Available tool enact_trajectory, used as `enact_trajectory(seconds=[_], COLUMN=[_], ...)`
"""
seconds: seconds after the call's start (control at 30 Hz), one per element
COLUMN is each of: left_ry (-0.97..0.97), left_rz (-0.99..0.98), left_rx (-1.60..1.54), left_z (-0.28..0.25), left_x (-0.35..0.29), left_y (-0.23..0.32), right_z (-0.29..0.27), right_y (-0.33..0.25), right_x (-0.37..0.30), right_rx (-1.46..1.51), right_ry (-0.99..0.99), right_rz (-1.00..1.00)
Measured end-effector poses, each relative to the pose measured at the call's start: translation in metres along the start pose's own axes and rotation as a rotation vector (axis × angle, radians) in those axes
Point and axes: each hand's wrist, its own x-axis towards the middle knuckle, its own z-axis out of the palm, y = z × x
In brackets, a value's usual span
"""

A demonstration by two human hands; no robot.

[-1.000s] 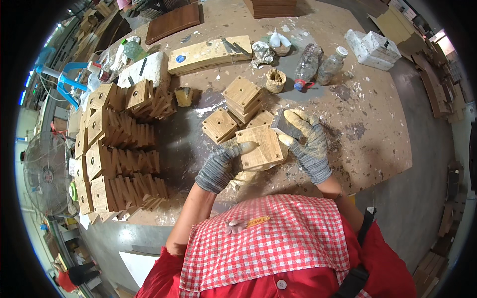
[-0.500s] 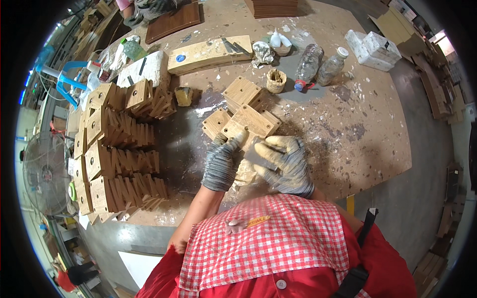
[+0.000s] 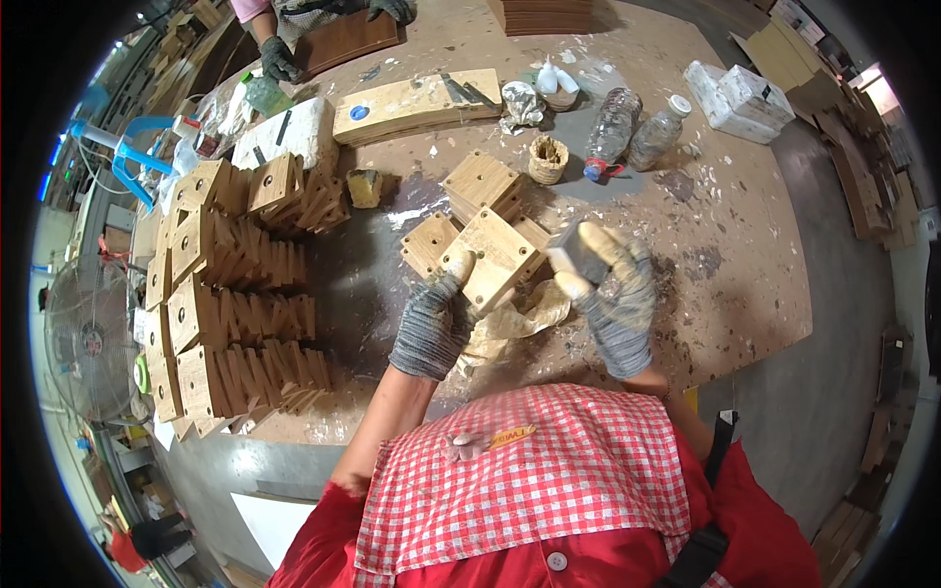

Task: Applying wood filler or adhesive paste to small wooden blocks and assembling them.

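My left hand [image 3: 431, 328], in a grey knit glove with pale fingertips, grips a square wooden plate [image 3: 498, 253] with small holes near its corners. The plate is held tilted, over other wooden plates on the table. My right hand [image 3: 624, 304], gloved alike, is closed on a dark grey block [image 3: 582, 251] that looks like a sanding block. This block is apart from the plate, just to its right. Behind the held plate stands a small stack of similar plates [image 3: 480, 179], and another plate [image 3: 429, 242] lies to the left. Crumpled yellowish paper or cloth [image 3: 520, 323] lies between my hands.
Rows of wooden plates [image 3: 211, 304] stand stacked at the left. Farther back are a long board [image 3: 417, 103], a ribbed cup [image 3: 548, 160], two plastic bottles [image 3: 657, 132] and white blocks [image 3: 740, 103]. Across the table, a co-worker's gloved hands [image 3: 279, 59] rest at a brown panel [image 3: 348, 41].
My right hand has moved right, away from the plate, with the dark block turned upward. The plate in my left hand has turned. The co-worker's hands have spread apart along the brown panel.
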Motion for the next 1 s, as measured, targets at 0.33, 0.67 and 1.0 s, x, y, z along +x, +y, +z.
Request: enact_trajectory(seconds=[0.33,0.67,1.0], left_ry=[-0.067,-0.005,-0.052], left_rz=[-0.030,-0.064,0.362], left_rx=[-0.074,-0.146,0.493], left_z=[-0.004,-0.004,-0.013], left_x=[-0.001,0.002,0.000], left_y=[-0.005,-0.004,-0.003], right_z=[0.003,0.003,-0.013], right_y=[-0.001,0.000,-0.014], right_x=[-0.002,-0.004,0.019], right_rx=[0.176,0.014,0.380], right_ry=[-0.006,-0.075,-0.131], right_rz=[0.132,0.033,0.209])
